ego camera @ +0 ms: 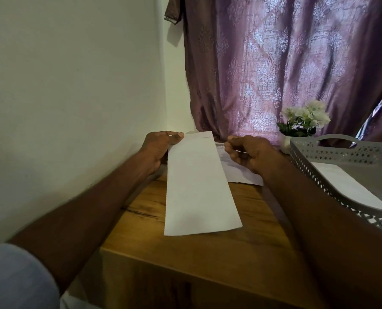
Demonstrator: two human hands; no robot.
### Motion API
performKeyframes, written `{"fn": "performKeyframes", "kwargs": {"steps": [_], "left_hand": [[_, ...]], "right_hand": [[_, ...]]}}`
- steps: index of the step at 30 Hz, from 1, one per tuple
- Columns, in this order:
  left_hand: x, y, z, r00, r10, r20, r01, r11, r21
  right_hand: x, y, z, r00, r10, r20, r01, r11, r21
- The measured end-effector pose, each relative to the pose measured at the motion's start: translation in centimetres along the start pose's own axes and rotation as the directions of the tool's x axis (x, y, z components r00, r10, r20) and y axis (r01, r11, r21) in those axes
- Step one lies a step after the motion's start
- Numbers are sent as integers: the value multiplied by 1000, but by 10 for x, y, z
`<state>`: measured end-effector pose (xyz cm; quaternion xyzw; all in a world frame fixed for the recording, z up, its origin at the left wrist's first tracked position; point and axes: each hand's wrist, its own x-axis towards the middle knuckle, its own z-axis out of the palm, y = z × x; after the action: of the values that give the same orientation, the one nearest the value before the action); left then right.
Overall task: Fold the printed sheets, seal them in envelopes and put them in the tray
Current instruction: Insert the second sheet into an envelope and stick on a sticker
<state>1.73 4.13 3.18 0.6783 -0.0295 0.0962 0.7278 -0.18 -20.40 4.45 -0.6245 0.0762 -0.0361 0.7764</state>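
One left hand [157, 150] gripping white envelope [199, 186], right hand [250, 153] curled

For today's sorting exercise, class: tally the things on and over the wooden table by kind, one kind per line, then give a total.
White envelopes: 2, one held by the left hand over the table, one lying in the tray
Printed sheets: 1, under the right hand
Grey trays: 1
Flower pots: 1
Total: 5

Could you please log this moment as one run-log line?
left hand: holds envelope | right hand: curled, grip unclear | printed sheet: on table | tray: one envelope
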Motion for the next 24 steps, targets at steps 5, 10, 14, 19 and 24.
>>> {"fn": "performKeyframes", "kwargs": {"steps": [5,10,14,19,24], "left_hand": [[1,-1,2,998,-25,-62,24,1000,-19],[0,4,-5,999,-44,11,44,999,-6],[-2,15,-20,969,-121,218,123,992,4],[-5,18,-27,906,-213,365,194,977,91],[9,11,-39,959,-176,224,170,984,45]], "right_hand": [[-11,-2,8,973,37,228,-8,992,-127],[-20,-4,20,930,82,358,15,965,-260],[-25,-6,24,916,112,384,9,954,-299],[-35,-8,35,884,172,434,16,918,-397],[-45,-15,30,863,288,414,-20,840,-543]]}}
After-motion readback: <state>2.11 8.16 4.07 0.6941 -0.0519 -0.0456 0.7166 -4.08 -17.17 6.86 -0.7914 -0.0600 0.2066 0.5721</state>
